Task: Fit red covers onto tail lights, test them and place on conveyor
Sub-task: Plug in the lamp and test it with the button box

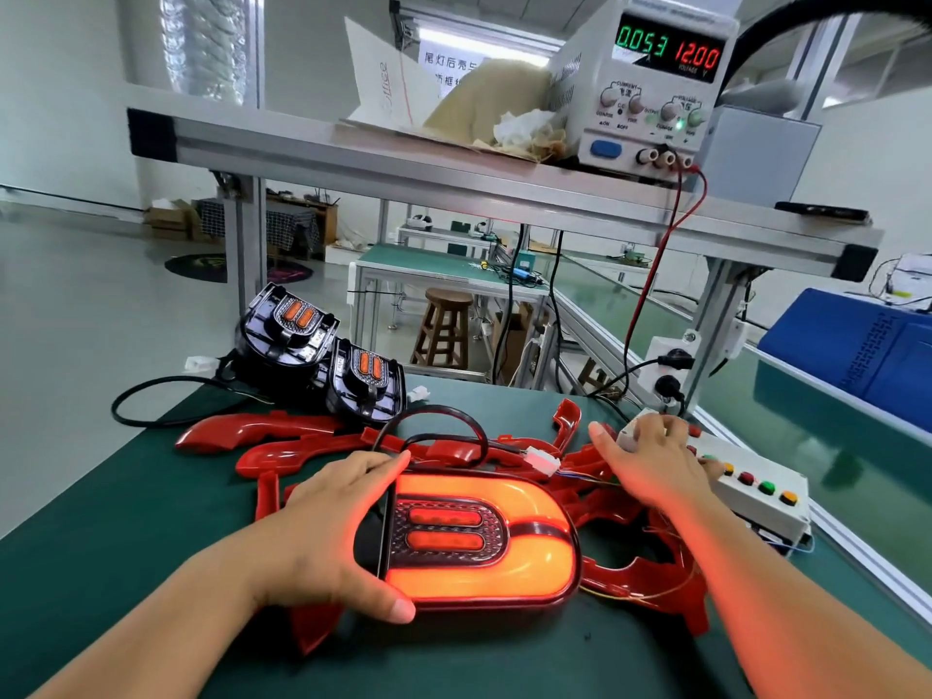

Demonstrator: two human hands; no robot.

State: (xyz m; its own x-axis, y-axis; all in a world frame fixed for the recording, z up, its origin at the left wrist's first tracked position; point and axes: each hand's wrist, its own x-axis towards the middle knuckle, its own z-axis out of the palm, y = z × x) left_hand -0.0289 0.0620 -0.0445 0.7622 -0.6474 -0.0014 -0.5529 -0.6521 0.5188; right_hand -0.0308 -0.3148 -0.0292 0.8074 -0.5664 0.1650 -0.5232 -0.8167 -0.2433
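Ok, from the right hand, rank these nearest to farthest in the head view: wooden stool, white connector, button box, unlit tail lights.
1. Button box: under the right hand, touching.
2. White connector: just to its left.
3. Unlit tail lights: back left of the bench.
4. Wooden stool: on the floor beyond the bench.

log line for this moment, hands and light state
step: test | left hand: grips tail light | tail light: lit red, cover on | right hand: on button box | conveyor: not yet
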